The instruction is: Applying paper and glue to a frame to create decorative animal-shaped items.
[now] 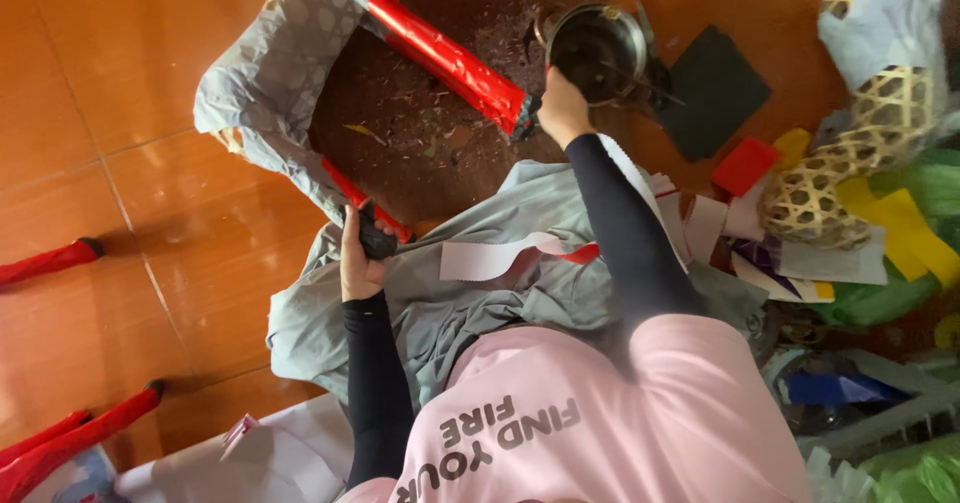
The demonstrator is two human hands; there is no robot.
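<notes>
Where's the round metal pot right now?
Head view, top centre-right: the round metal pot sits on the floor just above the right hand, between the red foil-wrapped tube and a dark square sheet.

Both our arms reach forward in long black sleeves that end at the wrists. Our left hand (360, 258) is low and close to the body, with the fingers curled tight in a closed grip and the back of the hand toward us. Our right arm stretches farther out, forearm nearly straight, and the right hand (562, 108) is closed in a fist-like grasp, knuckles up, well apart from the left.
</notes>
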